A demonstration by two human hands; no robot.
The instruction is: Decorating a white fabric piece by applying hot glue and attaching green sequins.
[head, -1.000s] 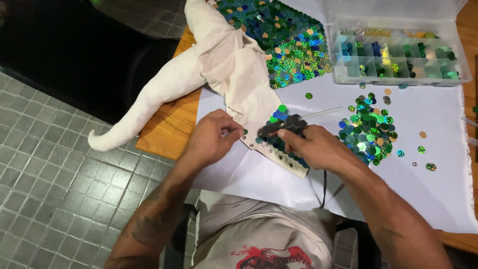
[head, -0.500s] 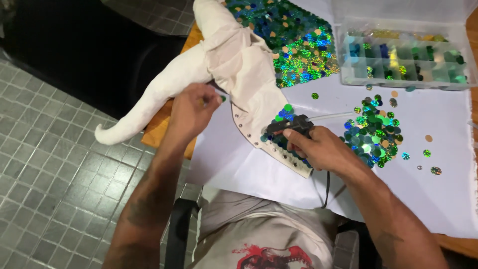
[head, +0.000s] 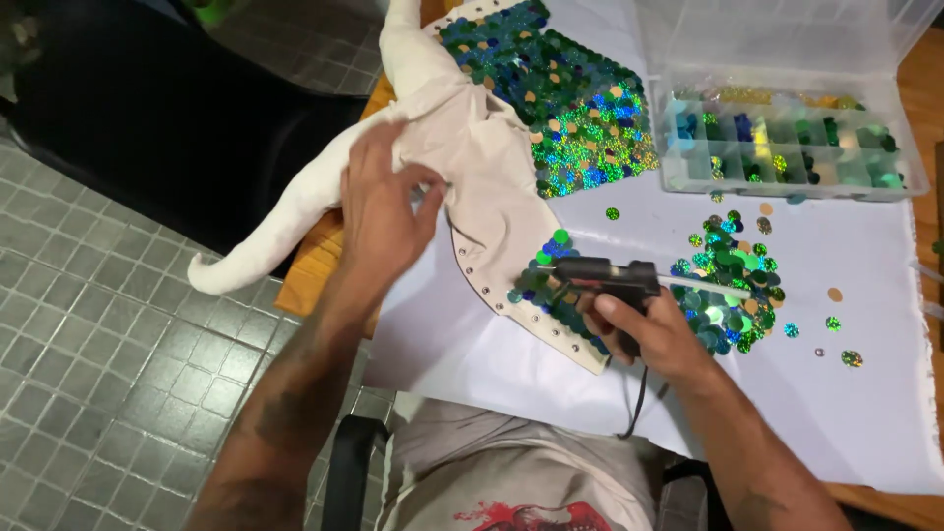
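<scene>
- Grey floor tiles [head: 108, 334] run along the left; a wooden desk [head: 315, 280] under a white sheet [head: 865, 393] carries the work.
- Right hand [head: 649, 329]: fingers clenched round a black glue gun [head: 610, 280], its nozzle pointing left at the sequinned edge of a cream cloth piece [head: 492, 197].
- A cord [head: 639, 398] drops from the gun toward the person's lap.
- Left hand [head: 379, 206]: fingers spread and loosely curled, pressing flat on the cloth at its upper left part, gripping nothing that I can make out.
- The cloth lies across the sheet; a long stuffed tail [head: 285, 221] hangs off the desk's left edge over the tiles.
- Small studs dot the cloth's lower border, beside blue and green sequins already stuck there.
- A larger sequin-covered panel [head: 560, 98] lies beyond the cloth.
- Just right of the gun sits a loose sequin pile [head: 728, 285], with a few strays scattered about.
- A clear compartment box [head: 787, 147] of sorted sequins stands at the far right, lid open.
</scene>
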